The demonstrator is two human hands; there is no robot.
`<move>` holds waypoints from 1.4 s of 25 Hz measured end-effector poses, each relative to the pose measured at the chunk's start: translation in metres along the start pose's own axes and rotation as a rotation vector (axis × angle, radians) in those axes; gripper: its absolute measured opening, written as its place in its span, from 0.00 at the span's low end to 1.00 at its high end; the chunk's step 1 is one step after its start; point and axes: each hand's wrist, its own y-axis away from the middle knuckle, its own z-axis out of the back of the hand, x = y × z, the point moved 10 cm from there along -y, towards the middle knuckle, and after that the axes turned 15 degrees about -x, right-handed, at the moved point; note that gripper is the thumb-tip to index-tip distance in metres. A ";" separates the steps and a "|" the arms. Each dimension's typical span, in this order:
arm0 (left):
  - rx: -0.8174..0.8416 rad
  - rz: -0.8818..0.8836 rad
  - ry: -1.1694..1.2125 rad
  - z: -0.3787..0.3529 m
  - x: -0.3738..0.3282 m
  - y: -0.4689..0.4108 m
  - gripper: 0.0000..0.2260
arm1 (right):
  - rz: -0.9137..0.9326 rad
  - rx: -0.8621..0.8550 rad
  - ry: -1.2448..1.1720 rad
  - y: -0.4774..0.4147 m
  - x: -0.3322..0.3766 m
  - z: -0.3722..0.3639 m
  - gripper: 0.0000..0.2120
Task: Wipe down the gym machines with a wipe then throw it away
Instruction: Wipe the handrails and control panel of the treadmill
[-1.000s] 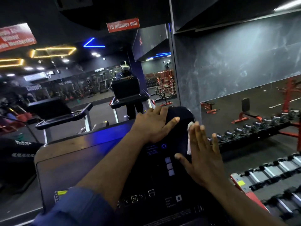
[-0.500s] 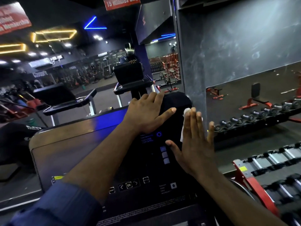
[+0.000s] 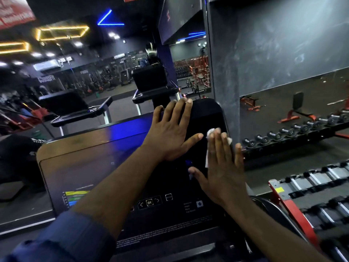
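dim gym, treadmill console (image 3: 90, 163): ur left hand (image 3: 170, 133) lies flat-fingered, right hand (image 3: 224, 167) presses the wipe (image 3: 210, 132) w/ straight fingers; prob thin n limp, so pin it under ur palm.

Dim overall, low exposure. Light srcs: yellow LED outlines (image 3: 62, 33) far up-left of left hand (image 3: 170, 135), blue LED strip (image 3: 110, 18) nearer above it, small white ceiling spots (image 3: 113, 35) alongside. Blue glare patch on console (image 3: 85, 144) top just left of left hand; console face under both hands near-black (button legends barely legible). Wipe (image 3: 210, 132) under fingertips of right hand (image 3: 224, 171) reads pale, edges soft. Bkgd beyond hands fuzzy; wide-angle bend + smear twd frame edges, sleeve (image 3: 71, 237) blurred.
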 end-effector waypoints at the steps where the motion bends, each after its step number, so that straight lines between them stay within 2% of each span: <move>1: -0.008 -0.011 -0.019 0.001 -0.002 0.006 0.42 | 0.084 0.022 -0.019 0.015 0.012 -0.005 0.49; 4: -0.075 -0.060 -0.035 0.008 -0.014 0.043 0.40 | 0.208 0.057 0.028 0.085 0.004 -0.012 0.48; 7: -0.170 -0.083 0.036 0.019 -0.025 0.072 0.35 | 0.022 0.003 0.129 0.058 -0.032 -0.002 0.48; 9: -0.183 -0.044 0.075 0.018 -0.024 0.084 0.33 | -0.072 0.001 0.089 0.019 -0.026 0.003 0.47; 11: -0.169 -0.009 0.126 0.011 -0.023 0.097 0.32 | 0.030 -0.005 0.005 0.022 0.006 -0.002 0.45; 14: -0.117 -0.051 0.160 -0.004 -0.037 0.140 0.33 | 0.164 0.093 0.012 0.120 0.025 -0.023 0.44; 16: -0.093 -0.089 0.172 -0.006 -0.048 0.170 0.33 | 0.071 0.057 0.070 0.146 -0.003 -0.021 0.42; 18: -0.090 -0.110 0.177 -0.005 -0.052 0.189 0.33 | -0.117 0.048 0.120 0.116 -0.029 -0.014 0.41; 20: -0.076 -0.134 0.145 -0.008 -0.049 0.202 0.34 | -0.186 0.053 0.058 0.081 -0.023 -0.012 0.42; 22: -0.063 -0.156 0.116 -0.013 -0.047 0.214 0.35 | -0.056 0.048 0.009 0.091 0.015 -0.017 0.42; 24: -0.048 -0.164 0.126 -0.016 -0.048 0.230 0.36 | 0.079 0.151 -0.019 0.158 0.039 -0.031 0.42; 25: -0.037 -0.172 0.139 -0.018 -0.050 0.240 0.36 | 0.083 0.186 -0.010 0.189 0.033 -0.033 0.42; 27: -0.022 -0.203 0.161 -0.020 -0.056 0.255 0.35 | -0.071 0.190 0.037 0.209 -0.007 -0.035 0.43; 29: -0.007 -0.229 0.146 -0.025 -0.058 0.264 0.35 | -0.286 0.186 0.036 0.188 -0.037 -0.033 0.44; 30: -0.005 -0.235 0.130 -0.028 -0.056 0.265 0.35 | -0.331 0.185 0.014 0.174 -0.036 -0.033 0.45; 32: -0.015 -0.240 0.103 -0.035 -0.053 0.266 0.34 | -0.274 0.170 -0.040 0.162 -0.007 -0.033 0.47; 35: -0.053 -0.244 0.109 -0.038 -0.052 0.267 0.34 | -0.102 0.224 -0.028 0.208 0.012 -0.039 0.46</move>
